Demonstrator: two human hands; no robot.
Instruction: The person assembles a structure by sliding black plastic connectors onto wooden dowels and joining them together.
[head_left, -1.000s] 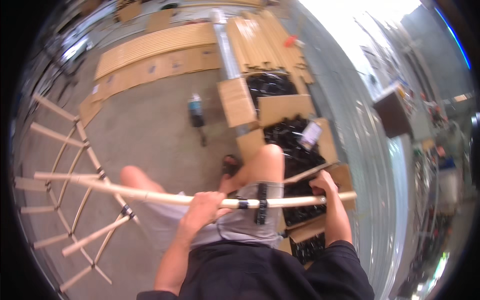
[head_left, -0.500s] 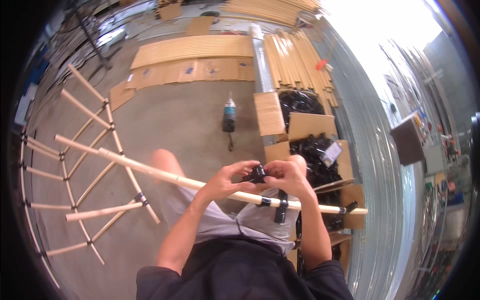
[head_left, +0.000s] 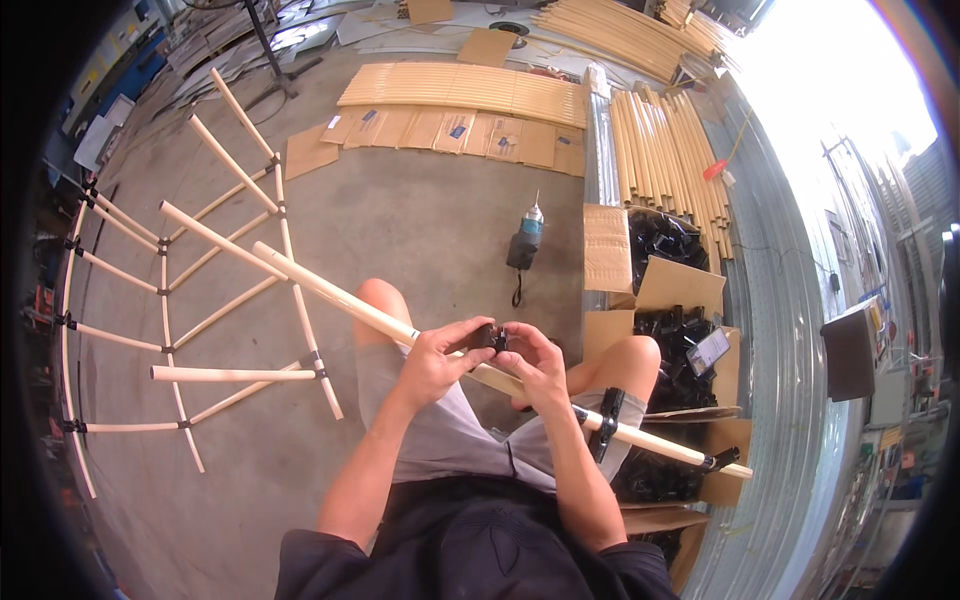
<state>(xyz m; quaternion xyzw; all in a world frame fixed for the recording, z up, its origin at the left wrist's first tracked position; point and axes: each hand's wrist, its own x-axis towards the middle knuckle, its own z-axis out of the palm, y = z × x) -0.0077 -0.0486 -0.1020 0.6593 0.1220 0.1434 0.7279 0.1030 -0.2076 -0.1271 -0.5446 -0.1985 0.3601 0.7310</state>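
Between the fingertips of my left hand [head_left: 445,358] and my right hand [head_left: 534,366] is a small black pipe joint [head_left: 491,338]. Both hands pinch it just above a long cream-coloured pipe [head_left: 340,300] that lies across my lap, passing under my hands and slanting down to the right. Farther along the pipe, beyond my right forearm, sits another black pipe joint [head_left: 606,422], and a third black joint [head_left: 722,459] is near its right end. My fingers partly cover the held joint.
A frame of cream pipes [head_left: 285,240] with black joints stands on the left. On the floor ahead lies a cordless screwdriver [head_left: 526,240]. At my right, cardboard boxes [head_left: 683,284] hold many black joints, with stacked pipes [head_left: 660,150] behind them and more pipes [head_left: 460,92] on cardboard.
The view has swung, so the surroundings appear shifted rightward. My hands still hold the black joint, which has turned between my fingers. The long pipe slants more steeply down to the right.
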